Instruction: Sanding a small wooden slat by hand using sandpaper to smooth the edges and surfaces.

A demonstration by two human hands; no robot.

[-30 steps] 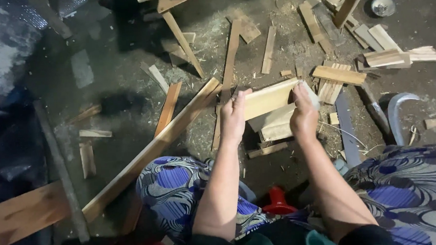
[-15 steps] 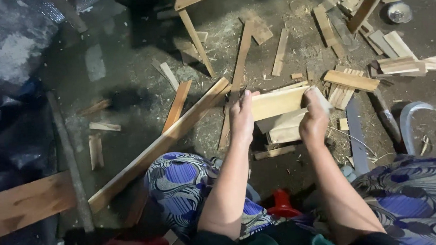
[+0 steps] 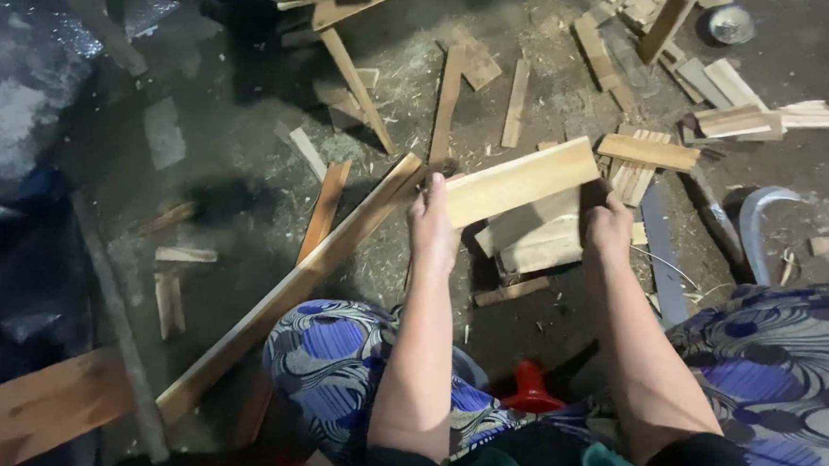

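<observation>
From the head view I see my left hand (image 3: 433, 230) clasping one end of a pale board (image 3: 521, 181) and my right hand (image 3: 607, 229) gripping the other end, raised above stacked wood pieces (image 3: 533, 241) on the littered floor (image 3: 241, 176), beside a long plank (image 3: 290, 289).

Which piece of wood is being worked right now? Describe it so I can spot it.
Find the long plank slanting across the floor. Just right of its upper end, the left hand and right hand hold a pale flat board by its ends, raised above stacked blocks, unlike the scattered scraps.
</observation>
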